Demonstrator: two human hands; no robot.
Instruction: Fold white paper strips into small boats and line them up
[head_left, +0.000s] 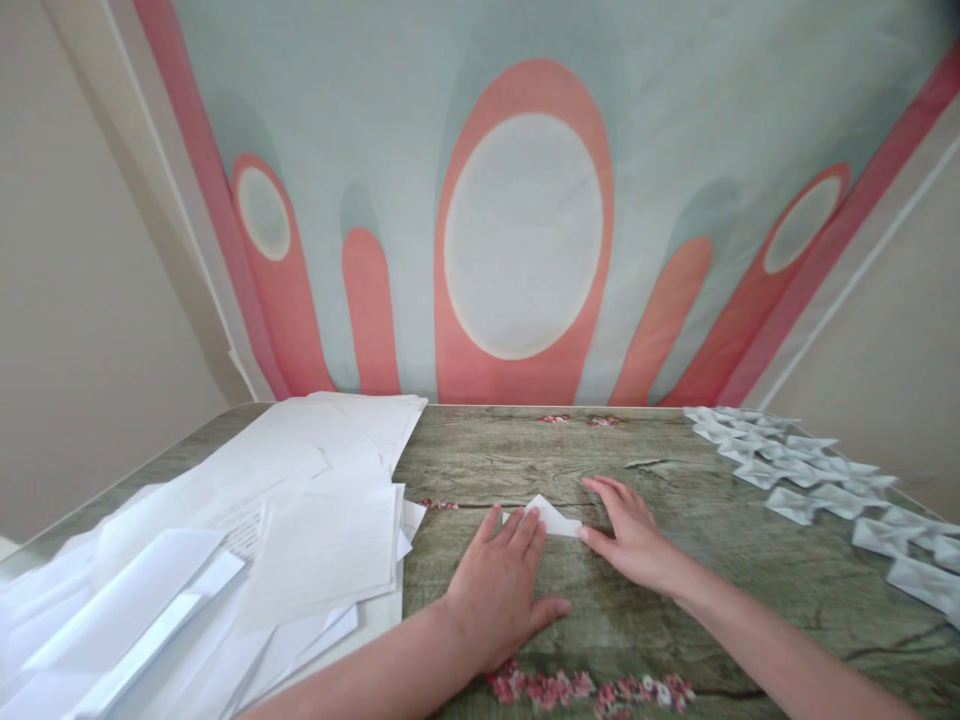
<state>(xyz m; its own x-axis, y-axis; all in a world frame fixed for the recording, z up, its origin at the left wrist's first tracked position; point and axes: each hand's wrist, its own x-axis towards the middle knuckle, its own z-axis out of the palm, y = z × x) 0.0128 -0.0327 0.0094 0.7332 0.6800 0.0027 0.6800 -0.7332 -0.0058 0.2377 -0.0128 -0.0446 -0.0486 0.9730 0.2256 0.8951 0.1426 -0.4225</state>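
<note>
A small folded white paper [553, 519] with a peaked top lies on the wood-patterned table in front of me. My left hand [501, 588] rests flat, its stretched fingertips lying over the left part of that paper and hiding it. Beside its right corner is my right hand [631, 538], with thumb and fingers apart. The right thumb tip touches or nearly touches the corner; I cannot tell which. Neither hand is closed around the paper.
Loose white sheets and cut pieces [322, 550] spread over the left side of the table. Rows of folded white paper boats [802, 465] line the right side. Pink flower prints [551, 690] mark the table surface [480, 450]. A patterned panel [405, 130] rises behind the table.
</note>
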